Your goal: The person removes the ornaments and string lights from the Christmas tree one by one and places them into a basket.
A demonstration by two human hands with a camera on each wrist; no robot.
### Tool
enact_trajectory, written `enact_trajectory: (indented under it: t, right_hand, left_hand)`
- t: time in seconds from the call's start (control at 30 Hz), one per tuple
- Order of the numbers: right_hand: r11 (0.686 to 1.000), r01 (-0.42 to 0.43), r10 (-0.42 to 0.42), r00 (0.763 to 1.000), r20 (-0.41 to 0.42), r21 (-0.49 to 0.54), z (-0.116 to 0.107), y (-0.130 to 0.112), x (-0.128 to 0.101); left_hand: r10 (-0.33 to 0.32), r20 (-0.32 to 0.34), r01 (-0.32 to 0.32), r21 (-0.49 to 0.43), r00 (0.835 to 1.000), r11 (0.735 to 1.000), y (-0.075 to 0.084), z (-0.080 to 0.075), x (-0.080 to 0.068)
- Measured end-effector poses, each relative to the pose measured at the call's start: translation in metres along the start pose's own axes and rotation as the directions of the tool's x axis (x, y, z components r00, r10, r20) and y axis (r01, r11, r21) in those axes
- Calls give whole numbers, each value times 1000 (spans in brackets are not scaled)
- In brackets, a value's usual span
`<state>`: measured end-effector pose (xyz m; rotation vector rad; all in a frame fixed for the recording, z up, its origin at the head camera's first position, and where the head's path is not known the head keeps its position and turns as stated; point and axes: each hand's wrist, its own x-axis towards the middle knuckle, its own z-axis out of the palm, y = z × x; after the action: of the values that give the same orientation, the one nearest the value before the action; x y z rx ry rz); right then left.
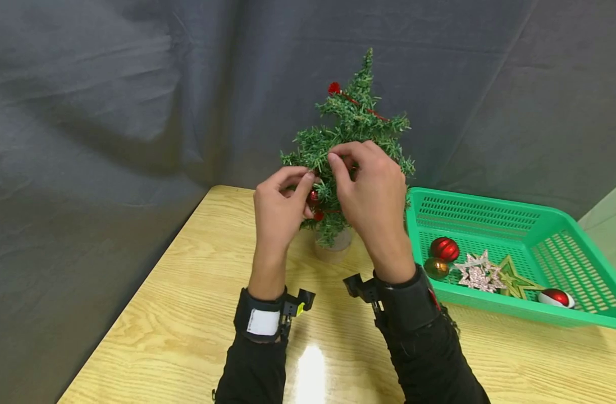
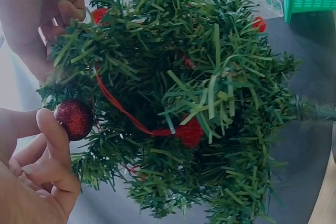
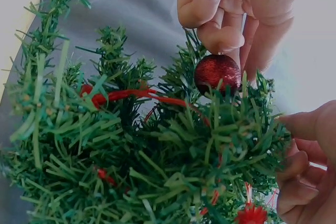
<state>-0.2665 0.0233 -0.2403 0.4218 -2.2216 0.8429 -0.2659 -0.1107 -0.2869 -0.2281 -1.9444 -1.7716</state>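
A small artificial Christmas tree [image 1: 355,120] stands on the table with both hands at its front. At its left side, my left hand [image 1: 279,210] holds a glittery red bauble [image 2: 73,120] by its top, with fingertips against it in the left wrist view. My right hand [image 1: 375,193] has thumb and index finger curled around a branch tip [image 3: 275,137] close by. The left hand's fingers partly cover the bauble [image 3: 218,74] in the right wrist view. A red cord garland [image 2: 123,111] with red pompoms [image 1: 334,88] winds through the branches.
To the right, a green plastic basket [image 1: 482,201] holds a striped red bauble [image 1: 445,248], a brown bauble [image 1: 436,269], a pink glitter snowflake [image 1: 482,276], a gold star [image 1: 514,279] and a red-and-white bauble [image 1: 556,298]. A dark cloth [image 1: 110,95] hangs behind the wooden table [image 1: 186,292].
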Motion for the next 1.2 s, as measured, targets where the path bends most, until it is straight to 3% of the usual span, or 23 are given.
enact_trajectory:
  t: [0.33, 0.57, 0.9, 1.2]
  right_hand:
    - [996, 29, -26, 999, -36, 90, 0, -6, 1]
    - [995, 13, -9, 999, -37, 102, -1, -5, -1]
    - [991, 70, -65, 997, -45, 112, 1, -10, -1]
    - [985, 65, -58, 997, -47, 158, -7, -11, -10]
  left_hand:
    - [23, -21, -24, -26, 1000, 999, 7, -5, -2]
    - [31, -9, -32, -32, 999, 999, 9, -6, -4]
    - [48, -39, -51, -82, 998, 995, 14, -9, -6]
    - [102, -35, -105, -93, 994, 990, 26, -15, -11]
